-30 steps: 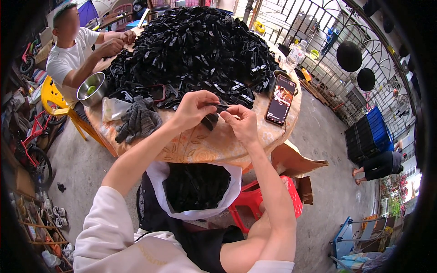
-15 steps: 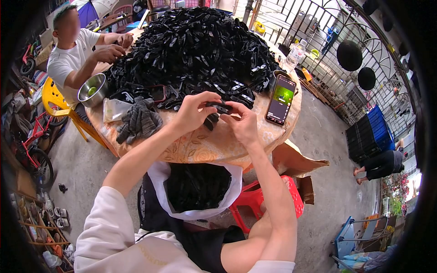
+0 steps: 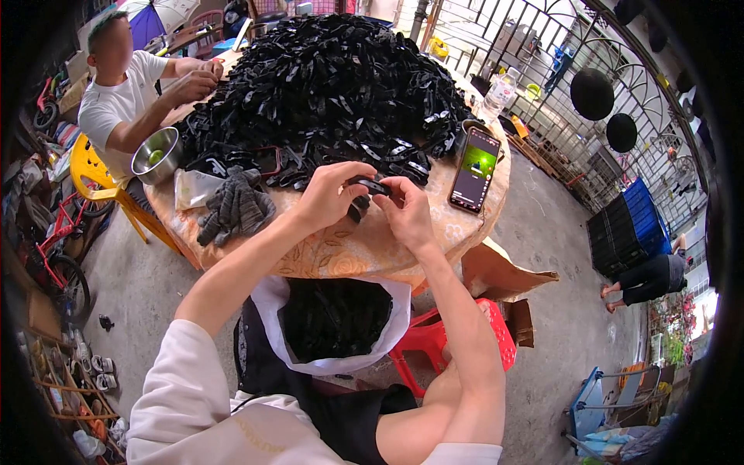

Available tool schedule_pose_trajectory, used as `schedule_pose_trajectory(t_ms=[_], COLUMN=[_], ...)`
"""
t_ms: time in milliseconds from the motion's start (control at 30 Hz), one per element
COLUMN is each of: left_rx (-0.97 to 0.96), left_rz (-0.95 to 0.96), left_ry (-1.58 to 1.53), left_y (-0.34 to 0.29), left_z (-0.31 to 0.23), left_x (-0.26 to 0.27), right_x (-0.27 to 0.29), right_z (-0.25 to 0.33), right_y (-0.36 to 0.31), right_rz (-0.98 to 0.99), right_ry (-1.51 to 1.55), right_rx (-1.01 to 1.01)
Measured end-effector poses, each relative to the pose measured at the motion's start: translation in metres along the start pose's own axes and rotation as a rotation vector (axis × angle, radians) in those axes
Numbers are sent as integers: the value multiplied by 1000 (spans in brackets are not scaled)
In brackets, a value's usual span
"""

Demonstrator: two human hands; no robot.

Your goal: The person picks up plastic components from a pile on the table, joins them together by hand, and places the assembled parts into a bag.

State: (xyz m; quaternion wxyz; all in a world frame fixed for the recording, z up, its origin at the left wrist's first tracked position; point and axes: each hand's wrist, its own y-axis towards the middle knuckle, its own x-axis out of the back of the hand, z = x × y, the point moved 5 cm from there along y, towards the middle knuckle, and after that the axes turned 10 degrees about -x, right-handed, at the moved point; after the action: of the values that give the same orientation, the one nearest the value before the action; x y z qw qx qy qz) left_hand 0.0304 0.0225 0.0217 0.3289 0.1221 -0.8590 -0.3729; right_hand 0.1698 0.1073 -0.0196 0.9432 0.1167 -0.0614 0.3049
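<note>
- while a person in a white t-shirt [image 3: 116,101] works with both hands at the far left rim of the table, a round steel bowl [image 3: 155,155] sits near that person's elbow on the round table with a floral orange cloth [image 3: 349,256].
- beside the bowl lies a clear plastic bag [image 3: 190,186], and just right of it a pair of grey knitted gloves [image 3: 232,209], left off and untouched.
- behind them rises a big heap of small black plastic parts [image 3: 325,77], covering most of the tabletop.
- left hand [image 3: 329,194] is curled closed, thumb and fingertips pinching one end of a small black plastic piece [image 3: 370,186] held just above the table's near edge.
- right hand [image 3: 403,213] is also closed round the same piece, fingers bent over its other end; how hard it presses i cannot tell.
- below the hands a white plastic bag full of black parts [image 3: 333,318] hangs open at the lap.
- right of the hands a smartphone with a lit green screen [image 3: 474,169] lies close to the table rim.
- my guess at the risk: the piece is gripped only by fingertips, so a slip could drop it past the bag onto the floor; a careless elbow could also nudge the phone off the edge.
</note>
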Motion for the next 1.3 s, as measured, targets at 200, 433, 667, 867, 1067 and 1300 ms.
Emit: schedule_pose_trajectory(t_ms=[200, 433, 667, 867, 1067, 1300], left_rx=[168, 241, 230, 231, 330, 331], left_rz=[24, 42, 71, 29, 60, -13], left_ry=[-132, -434, -556, -626, -662, -664], left_y=[-3, -5, -5, -5, -6, 0], left_z=[13, 19, 20, 22, 29, 23], left_x=[0, -4, -7, -6, -3, 3], right_x=[5, 7, 8, 7, 7, 11], right_z=[-5, -2, -7, -6, -1, -8], right_y=[7, 5, 5, 4, 2, 4], right_rz=[93, 135, 151, 161, 234, 182], right_ry=[72, 232, 143, 150, 236, 391], right_rx=[-64, -128, -131, -151, -183, -206])
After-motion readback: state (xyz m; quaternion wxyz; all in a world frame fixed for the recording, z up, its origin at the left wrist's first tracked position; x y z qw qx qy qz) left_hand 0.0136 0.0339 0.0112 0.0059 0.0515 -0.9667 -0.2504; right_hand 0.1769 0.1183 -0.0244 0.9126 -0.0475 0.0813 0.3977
